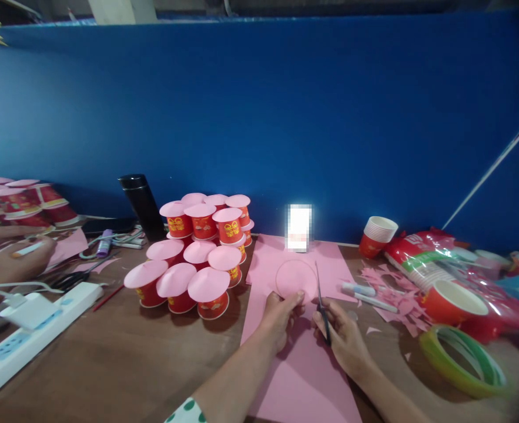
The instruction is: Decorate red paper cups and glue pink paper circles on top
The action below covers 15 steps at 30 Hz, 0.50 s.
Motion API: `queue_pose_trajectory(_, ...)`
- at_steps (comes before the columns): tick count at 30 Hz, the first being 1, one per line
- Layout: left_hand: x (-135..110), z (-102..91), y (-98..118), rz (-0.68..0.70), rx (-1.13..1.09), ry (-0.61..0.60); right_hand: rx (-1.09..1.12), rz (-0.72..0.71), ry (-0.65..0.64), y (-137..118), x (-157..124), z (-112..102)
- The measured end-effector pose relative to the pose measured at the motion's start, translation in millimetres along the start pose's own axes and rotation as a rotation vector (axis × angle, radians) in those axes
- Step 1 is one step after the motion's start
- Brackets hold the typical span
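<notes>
Over the pink paper sheets (303, 376), my left hand (281, 317) pinches the lower edge of a round pink paper disc (296, 279). The disc has a darker line around its rim. My right hand (342, 332) is closed around the black handles of a pair of scissors (323, 311). Their blades point away from me, along the disc's right edge; whether they touch the paper I cannot tell. Left of the sheets stand red paper cups (213, 308), upside down in stacked rows, with shallow pink paper cones (208, 285) on top.
Right of the sheets lie markers (374, 301), pink paper scraps (400, 296), a nested cup stack (376, 235), a bagged cup pack (422, 252) and a roll of tape (462, 361). At left are a power strip (34, 341), a black flask (142, 205) and another person's hand (16, 264).
</notes>
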<state>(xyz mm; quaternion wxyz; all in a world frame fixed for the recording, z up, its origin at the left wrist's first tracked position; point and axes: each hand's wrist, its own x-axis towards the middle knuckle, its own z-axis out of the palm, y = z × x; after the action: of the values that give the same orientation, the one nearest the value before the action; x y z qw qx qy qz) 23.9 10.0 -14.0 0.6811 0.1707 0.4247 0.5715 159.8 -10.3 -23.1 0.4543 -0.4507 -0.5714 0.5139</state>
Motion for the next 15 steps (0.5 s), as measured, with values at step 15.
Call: queue_pose_trajectory(15,-2.9,0.5,2.5,0.043,0.011,-0.012,0.005,-0.004,-0.003,-0.8,0.3,0.0)
